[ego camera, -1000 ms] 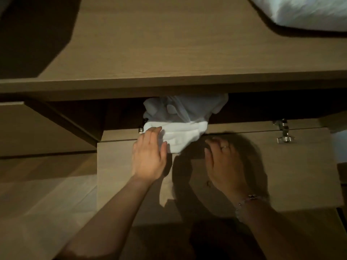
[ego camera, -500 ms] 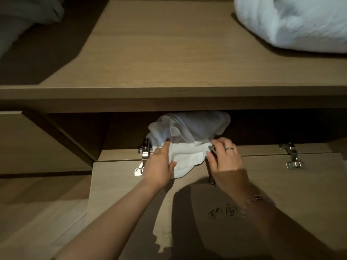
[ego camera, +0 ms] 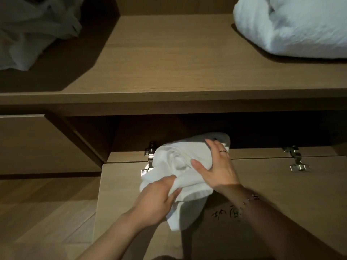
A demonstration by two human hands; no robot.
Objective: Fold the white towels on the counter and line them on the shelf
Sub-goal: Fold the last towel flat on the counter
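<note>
the bare left forearm comes in from 7 o'clock; the left hand has its fingers curled and grips a fold of the white towel. the right forearm enters from 4 o'clock. the right hand, at 1 o'clock of the left, rests on the towel, fingers straight, thumb pointing to 9 o'clock.

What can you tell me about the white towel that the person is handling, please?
The towel is white, soft-looking cloth, bunched and creased rather than neatly folded. It lies at the mouth of the dark compartment, across the edge where the lowered wooden door is hinged, covering part of a metal hinge. One loose end trails toward the person over the door. The left hand grips its lower left folds, and the right hand rests spread over its upper right part.
</note>
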